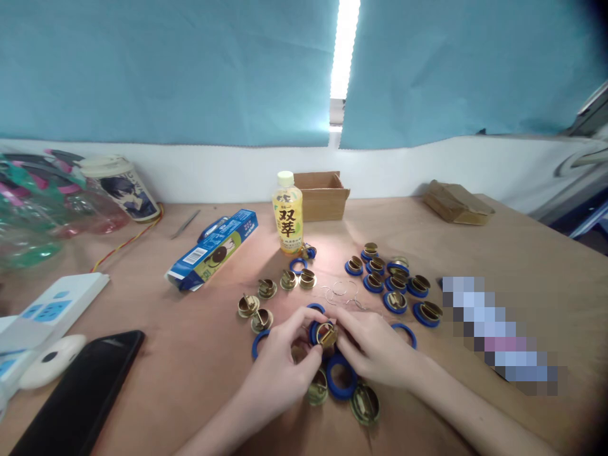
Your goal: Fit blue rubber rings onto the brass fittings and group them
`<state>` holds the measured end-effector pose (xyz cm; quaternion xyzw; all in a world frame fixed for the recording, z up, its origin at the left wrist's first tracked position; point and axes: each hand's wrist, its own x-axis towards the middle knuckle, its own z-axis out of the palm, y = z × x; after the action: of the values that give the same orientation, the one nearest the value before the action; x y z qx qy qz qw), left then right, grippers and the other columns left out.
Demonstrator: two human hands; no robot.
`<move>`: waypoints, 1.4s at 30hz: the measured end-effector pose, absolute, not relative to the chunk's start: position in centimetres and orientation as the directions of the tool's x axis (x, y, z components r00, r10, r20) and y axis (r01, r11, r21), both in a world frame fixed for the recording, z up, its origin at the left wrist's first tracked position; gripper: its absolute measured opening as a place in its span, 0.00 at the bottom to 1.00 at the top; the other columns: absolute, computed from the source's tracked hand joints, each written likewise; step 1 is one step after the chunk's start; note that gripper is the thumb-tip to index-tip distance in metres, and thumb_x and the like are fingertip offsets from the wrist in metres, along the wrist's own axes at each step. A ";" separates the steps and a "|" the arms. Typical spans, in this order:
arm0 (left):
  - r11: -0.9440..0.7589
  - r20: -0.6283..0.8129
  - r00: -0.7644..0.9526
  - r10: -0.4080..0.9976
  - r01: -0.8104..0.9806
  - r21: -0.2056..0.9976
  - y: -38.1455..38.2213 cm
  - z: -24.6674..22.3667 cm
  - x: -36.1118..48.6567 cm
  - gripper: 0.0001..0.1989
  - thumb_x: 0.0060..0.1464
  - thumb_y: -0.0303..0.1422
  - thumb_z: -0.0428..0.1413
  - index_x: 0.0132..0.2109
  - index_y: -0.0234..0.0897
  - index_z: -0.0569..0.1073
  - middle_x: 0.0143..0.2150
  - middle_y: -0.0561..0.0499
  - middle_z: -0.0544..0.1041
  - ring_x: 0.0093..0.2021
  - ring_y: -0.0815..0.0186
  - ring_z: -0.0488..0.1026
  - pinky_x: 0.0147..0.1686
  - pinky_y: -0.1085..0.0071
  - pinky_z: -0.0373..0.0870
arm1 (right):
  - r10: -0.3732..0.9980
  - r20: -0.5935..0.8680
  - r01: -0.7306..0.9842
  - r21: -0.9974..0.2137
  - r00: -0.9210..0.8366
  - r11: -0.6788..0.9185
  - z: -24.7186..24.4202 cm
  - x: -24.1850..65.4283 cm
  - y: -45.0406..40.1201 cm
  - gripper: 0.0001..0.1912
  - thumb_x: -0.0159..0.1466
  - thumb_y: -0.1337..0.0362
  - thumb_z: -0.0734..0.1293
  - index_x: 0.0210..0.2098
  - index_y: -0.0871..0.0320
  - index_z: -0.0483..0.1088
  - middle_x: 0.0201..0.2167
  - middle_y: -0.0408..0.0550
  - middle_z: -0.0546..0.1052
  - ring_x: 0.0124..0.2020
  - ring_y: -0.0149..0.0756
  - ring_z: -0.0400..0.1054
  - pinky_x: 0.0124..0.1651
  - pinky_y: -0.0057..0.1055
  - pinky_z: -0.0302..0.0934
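My left hand (292, 358) is closed, its thumb and fingers pinching a round brass fitting (327, 335) with a blue ring around it. From the other side, my right hand (373, 345) has its fingertips pressed together against the same fitting. What lies between those fingertips is too small to make out. Loose blue rings (342, 378) lie under and beside the hands. Bare brass fittings (365, 404) rest close to the wrists, and several more (262, 320) sit left of the hands. Thin wire rings (339, 291) are scattered just beyond the fingers.
Brass fittings on blue rings (398, 282) cluster at the right, near a pixelated strip (498, 335). A yellow-labelled bottle (287, 218) stands before an open cardboard box (323, 197). Leftward are a blue box (216, 250), a phone (80, 392), a power strip (59, 307) and spray bottles (42, 196).
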<state>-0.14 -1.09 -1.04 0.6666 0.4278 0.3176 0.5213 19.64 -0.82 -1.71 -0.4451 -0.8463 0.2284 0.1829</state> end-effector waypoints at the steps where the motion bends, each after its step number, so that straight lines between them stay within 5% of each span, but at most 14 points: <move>1: -0.090 -0.023 0.432 0.902 0.239 0.967 -1.1 -1.0 -0.1 0.17 0.52 0.20 0.51 0.49 0.37 0.71 0.31 0.55 0.74 0.33 0.65 0.74 0.32 0.71 0.69 | 0.837 0.106 0.671 -0.548 -0.537 0.499 -1.7 19.6 -0.8 0.17 0.67 0.68 0.56 0.54 0.58 0.65 0.33 0.48 0.77 0.32 0.40 0.71 0.32 0.34 0.56; 21: -0.074 -0.040 0.432 0.901 0.243 0.967 -1.0 -1.0 -0.1 0.16 0.52 0.21 0.51 0.48 0.38 0.70 0.27 0.57 0.69 0.32 0.66 0.72 0.31 0.71 0.68 | 0.836 0.105 0.665 -0.557 -0.539 0.498 -1.6 19.6 -1.0 0.15 0.66 0.69 0.56 0.50 0.58 0.66 0.33 0.48 0.77 0.32 0.40 0.71 0.32 0.34 0.57; 42: -0.122 -0.016 0.470 0.882 0.263 0.957 -1.0 -0.7 -0.2 0.18 0.52 0.20 0.51 0.49 0.38 0.71 0.34 0.53 0.76 0.33 0.66 0.74 0.31 0.72 0.69 | 0.831 0.100 0.682 -0.521 -0.548 0.513 -1.9 19.6 -1.0 0.11 0.66 0.69 0.56 0.46 0.58 0.65 0.32 0.47 0.77 0.30 0.38 0.70 0.31 0.33 0.54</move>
<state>-0.18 -0.99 -0.68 0.6860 0.4174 0.3010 0.5144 19.62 -1.00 -1.91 -0.4436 -0.8527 0.2163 0.1714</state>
